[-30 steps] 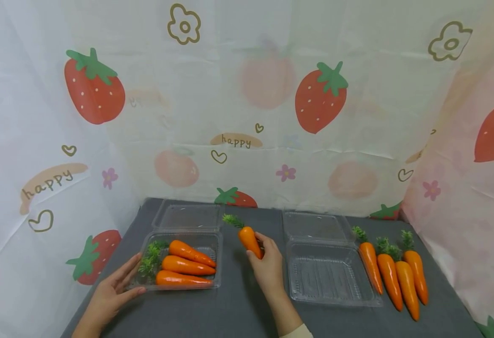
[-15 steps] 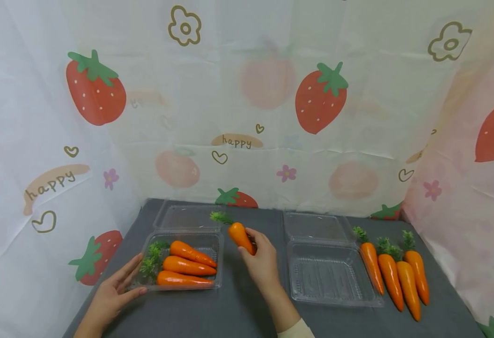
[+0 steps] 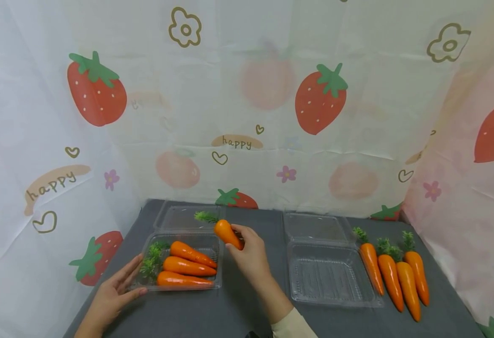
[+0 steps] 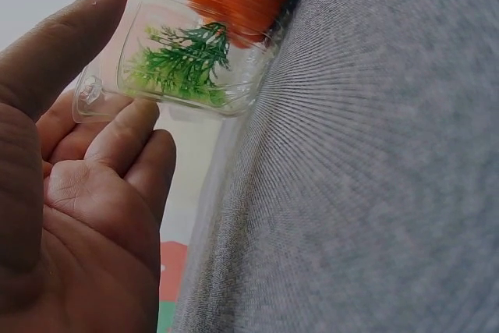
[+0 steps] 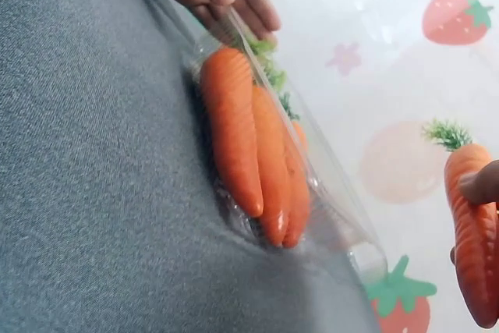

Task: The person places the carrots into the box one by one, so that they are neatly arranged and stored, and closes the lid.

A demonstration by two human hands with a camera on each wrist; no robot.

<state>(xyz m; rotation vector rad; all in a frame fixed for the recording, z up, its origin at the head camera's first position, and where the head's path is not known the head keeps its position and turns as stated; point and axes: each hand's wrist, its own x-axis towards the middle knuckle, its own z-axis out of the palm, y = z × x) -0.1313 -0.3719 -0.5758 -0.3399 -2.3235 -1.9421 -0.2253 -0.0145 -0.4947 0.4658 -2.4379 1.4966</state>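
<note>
Carrot pinched in the right hand, and left of it, spread-fingered, the left hand touches a clear box!

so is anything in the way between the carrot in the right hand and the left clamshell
Nothing visible between the held carrot and the left plastic clamshell; its lid lies folded back. Three carrots lie inside.

The right forearm overhangs the gap between the boxes.
</note>
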